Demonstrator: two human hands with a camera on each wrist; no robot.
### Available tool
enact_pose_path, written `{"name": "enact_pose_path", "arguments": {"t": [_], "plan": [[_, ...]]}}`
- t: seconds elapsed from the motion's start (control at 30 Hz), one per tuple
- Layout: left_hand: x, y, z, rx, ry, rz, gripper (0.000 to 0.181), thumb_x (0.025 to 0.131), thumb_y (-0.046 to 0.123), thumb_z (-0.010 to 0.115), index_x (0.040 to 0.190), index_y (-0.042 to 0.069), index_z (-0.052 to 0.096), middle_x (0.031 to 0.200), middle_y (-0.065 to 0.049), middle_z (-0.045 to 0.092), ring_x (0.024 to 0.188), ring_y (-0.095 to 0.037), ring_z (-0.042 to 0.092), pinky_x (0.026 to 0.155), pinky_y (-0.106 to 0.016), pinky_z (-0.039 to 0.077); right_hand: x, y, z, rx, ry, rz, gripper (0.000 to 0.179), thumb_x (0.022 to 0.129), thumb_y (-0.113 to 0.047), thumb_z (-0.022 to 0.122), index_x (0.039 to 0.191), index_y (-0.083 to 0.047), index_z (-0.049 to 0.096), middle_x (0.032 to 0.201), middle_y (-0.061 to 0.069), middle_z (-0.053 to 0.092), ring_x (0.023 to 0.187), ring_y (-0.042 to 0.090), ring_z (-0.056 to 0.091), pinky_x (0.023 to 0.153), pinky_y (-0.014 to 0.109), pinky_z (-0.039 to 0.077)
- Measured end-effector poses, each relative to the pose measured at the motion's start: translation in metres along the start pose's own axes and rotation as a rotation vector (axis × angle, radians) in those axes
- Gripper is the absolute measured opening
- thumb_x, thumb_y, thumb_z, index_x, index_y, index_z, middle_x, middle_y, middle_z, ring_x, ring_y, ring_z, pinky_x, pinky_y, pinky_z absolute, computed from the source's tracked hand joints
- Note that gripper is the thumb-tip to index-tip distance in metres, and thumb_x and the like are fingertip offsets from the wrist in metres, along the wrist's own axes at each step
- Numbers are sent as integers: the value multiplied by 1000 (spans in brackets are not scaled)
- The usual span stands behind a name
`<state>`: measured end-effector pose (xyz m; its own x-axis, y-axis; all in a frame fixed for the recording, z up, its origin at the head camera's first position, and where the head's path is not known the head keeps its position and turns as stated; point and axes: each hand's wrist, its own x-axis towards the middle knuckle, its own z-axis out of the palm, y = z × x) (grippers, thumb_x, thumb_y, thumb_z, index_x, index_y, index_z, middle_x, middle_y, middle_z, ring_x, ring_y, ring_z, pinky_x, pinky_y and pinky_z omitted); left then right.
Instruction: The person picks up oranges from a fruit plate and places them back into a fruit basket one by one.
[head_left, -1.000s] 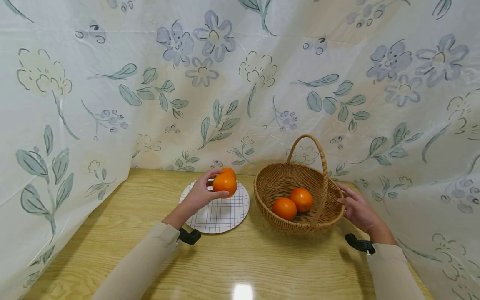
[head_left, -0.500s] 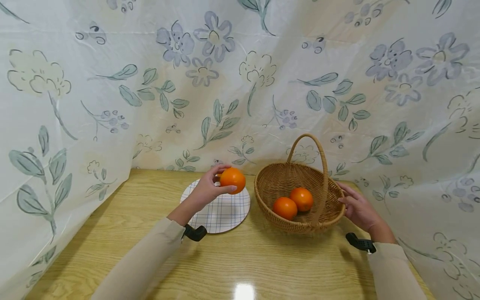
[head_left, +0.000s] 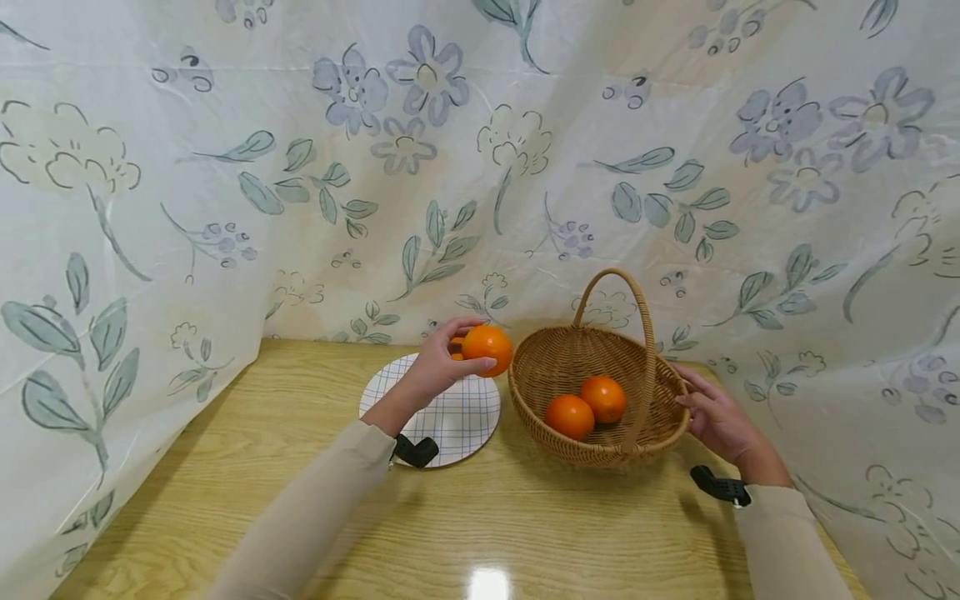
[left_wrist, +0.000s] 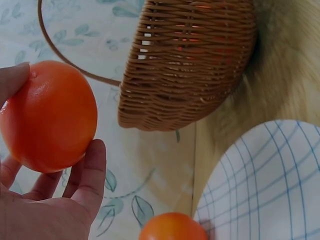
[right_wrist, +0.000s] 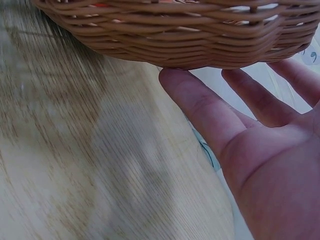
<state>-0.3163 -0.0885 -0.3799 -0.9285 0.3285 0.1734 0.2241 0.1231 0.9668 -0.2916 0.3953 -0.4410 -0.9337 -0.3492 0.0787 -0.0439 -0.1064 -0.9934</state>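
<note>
My left hand [head_left: 438,362] holds an orange [head_left: 487,350] between thumb and fingers, raised over the plate's right side close to the basket's left rim. In the left wrist view the thumb and curled fingers lie on opposite sides of this orange [left_wrist: 50,117]. Another orange [left_wrist: 172,227] shows at the edge of the plate [left_wrist: 260,185]; in the head view my hand mostly covers it. Two oranges [head_left: 570,417] lie together in the wicker basket [head_left: 551,358]. At the basket's right rim my right hand [head_left: 720,421] rests its fingertips, fingers fairly straight in the right wrist view.
The round white plate with blue grid lines [head_left: 450,425] lies left of the basket on the wooden table [head_left: 555,533]. An arched handle [head_left: 637,308] rises above the basket. A floral curtain [head_left: 420,183] hangs behind the table and at both sides.
My left hand has carried its orange rightward from above the plate toward the basket, and slightly up. My right hand, the basket and its two oranges have stayed in place.
</note>
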Motion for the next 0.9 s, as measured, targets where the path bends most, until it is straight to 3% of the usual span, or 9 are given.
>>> {"name": "enact_pose_path", "arguments": {"t": [0.33,0.67,0.9], "plan": [[21,9,17,27,-25,12,67,85,33,84,145,25,54,140,-7,55,115,-29,59,88,-40,56,-1,1,0,-10,-16,-11,61,107,2,36,164,-4,13,139,-4,52,114,8,67,87,32,62],[37,15,36,-50,-67,7,61,87,30,83,141,28,56,138,-9,55,113,-27,64,93,-39,58,1,0,-1,-14,-4,-4,60,108,1,37,164,-6,17,140,-2,51,114,7,67,89,32,61],[46,23,52,-91,-78,-1,60,87,31,82,141,29,55,140,-8,53,116,-27,62,99,-49,56,0,0,-1,-12,-14,-12,60,107,1,37,164,-6,19,139,-1,52,115,9,67,89,32,61]]}}
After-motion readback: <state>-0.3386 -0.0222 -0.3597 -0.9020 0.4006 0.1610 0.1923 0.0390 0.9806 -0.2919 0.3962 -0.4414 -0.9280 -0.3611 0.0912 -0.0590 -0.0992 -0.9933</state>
